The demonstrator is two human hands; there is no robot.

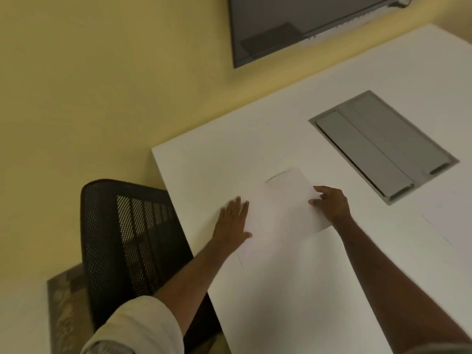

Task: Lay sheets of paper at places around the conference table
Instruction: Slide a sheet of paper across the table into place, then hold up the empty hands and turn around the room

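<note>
A white sheet of paper (286, 208) lies on the white conference table (293, 290) near its corner by the chair. My left hand (233, 222) rests flat, fingers spread, on the sheet's left edge. At the sheet's right edge my right hand (330, 204) pinches the paper between thumb and fingers. The far corner of the sheet curls slightly above the table. A second sheet (444, 223) lies faintly visible at the right edge of the table.
A black mesh office chair (127, 238) stands against the table's left edge. A grey cable hatch (383, 146) is set into the tabletop. A dark wall screen (293, 24) hangs on the yellow wall beyond the table's end.
</note>
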